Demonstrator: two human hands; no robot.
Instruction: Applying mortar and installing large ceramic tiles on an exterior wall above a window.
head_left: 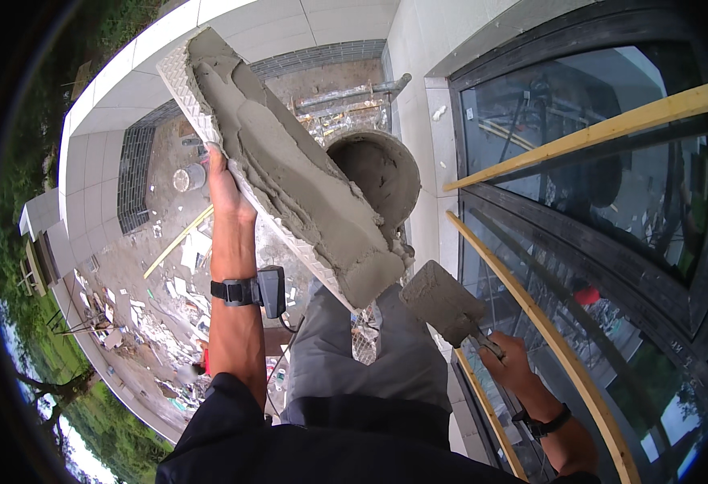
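Note:
My left hand (231,192) grips the long edge of a pale tile slab (183,90), holding it up at a slant. Thick grey mortar (277,149) covers most of its upper face, and a textured strip shows along the left edge. In my right hand (512,365) is the handle of a trowel (444,305). Its blade is coated with mortar and lies just off the slab's lower right end. Beyond the slab, partly hidden by it, stands a round bucket (410,165) with mortar inside.
Dark-framed windows (564,202) fill the right side, crossed by wooden battens (588,139). Far below lies ground strewn with rubble (181,315) and a pale bucket (189,177). A pale tiled wall (100,105) curves along the left. Poles (354,95) lie beyond the mortar bucket.

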